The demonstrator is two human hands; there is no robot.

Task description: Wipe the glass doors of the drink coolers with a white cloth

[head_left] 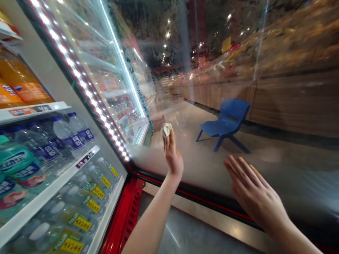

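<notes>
My left hand is raised against the glass door, its fingers closed on a crumpled pale cloth near the fingertips. To the right, my right hand has its fingers stretched out, with its palm towards the lower part of the glass and nothing visible in it. Whether the right palm touches the glass cannot be made out. Fogged, smeared patches show on the pane.
At the left, cooler shelves hold several bottles, beside a strip of bright lights. The cooler's red base is below. Through the glass stand a blue chair and a wooden counter.
</notes>
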